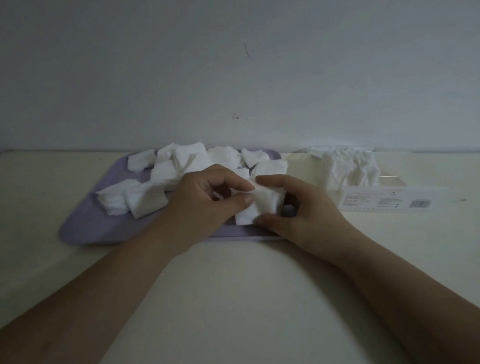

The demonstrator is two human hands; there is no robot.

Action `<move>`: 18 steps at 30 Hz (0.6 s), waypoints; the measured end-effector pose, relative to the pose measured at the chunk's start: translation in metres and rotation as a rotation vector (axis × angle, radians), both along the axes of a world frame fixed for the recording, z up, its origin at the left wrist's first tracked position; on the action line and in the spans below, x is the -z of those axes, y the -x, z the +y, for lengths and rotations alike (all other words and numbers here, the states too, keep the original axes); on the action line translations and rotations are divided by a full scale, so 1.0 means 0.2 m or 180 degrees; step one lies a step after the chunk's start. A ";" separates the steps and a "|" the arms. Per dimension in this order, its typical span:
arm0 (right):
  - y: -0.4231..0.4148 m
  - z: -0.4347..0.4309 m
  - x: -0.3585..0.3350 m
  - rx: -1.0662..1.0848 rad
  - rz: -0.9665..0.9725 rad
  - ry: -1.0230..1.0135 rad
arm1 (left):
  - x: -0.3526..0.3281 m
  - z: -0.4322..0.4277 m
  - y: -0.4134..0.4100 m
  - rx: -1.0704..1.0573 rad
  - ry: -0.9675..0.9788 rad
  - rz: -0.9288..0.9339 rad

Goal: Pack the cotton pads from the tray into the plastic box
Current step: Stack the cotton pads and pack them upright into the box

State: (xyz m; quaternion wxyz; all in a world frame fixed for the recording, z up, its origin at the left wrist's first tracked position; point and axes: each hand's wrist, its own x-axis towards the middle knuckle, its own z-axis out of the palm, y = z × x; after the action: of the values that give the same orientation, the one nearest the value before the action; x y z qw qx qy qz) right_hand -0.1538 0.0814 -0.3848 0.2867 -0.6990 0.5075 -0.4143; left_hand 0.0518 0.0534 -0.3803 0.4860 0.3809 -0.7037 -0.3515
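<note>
The left hand point(206, 200) and right hand point(304, 214) are both pinching a cotton pad stack point(265, 205) at the tray's point(96, 225) near-right corner, the plastic box point(372, 175) lying rightward, nearer the right hand.

The scene is dim and underexposed, with a cool grey-blue cast over the wall point(226, 57) and a dull cream tone on the tabletop point(239, 293). The light is soft and diffuse; its source cannot be made out. Shadows are faint and soft-edged, deepest on the tray point(96, 225) beneath the left hand point(203, 200) and the right hand point(298, 206). The white cotton pads point(176, 163) are the brightest area, yet their edges look soft. The clear plastic box point(299, 167) shows only a weak sheen, and the print on its label point(387, 202) is too blurred to read. Wide-angle distortion bows the tabletop's far edge and swells the forearms point(73, 315) towards the darker lower corners.
</note>
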 end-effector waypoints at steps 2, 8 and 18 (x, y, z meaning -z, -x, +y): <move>0.00 0.00 0.00 -0.0002 0.0042 -0.0008 | -0.01 0.00 -0.01 0.0079 -0.0068 0.0146; 0.00 -0.01 0.01 0.0069 -0.0008 -0.0029 | -0.04 -0.02 -0.05 -0.0117 -0.0764 0.0694; 0.02 -0.01 0.01 -0.0184 0.0030 -0.0114 | 0.01 -0.01 -0.02 0.0056 -0.0303 -0.0101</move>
State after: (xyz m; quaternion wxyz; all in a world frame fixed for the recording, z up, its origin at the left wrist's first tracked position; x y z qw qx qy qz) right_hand -0.1581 0.0796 -0.3864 0.3086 -0.7101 0.4958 -0.3933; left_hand 0.0557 0.0518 -0.3813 0.4531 0.4029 -0.6971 -0.3827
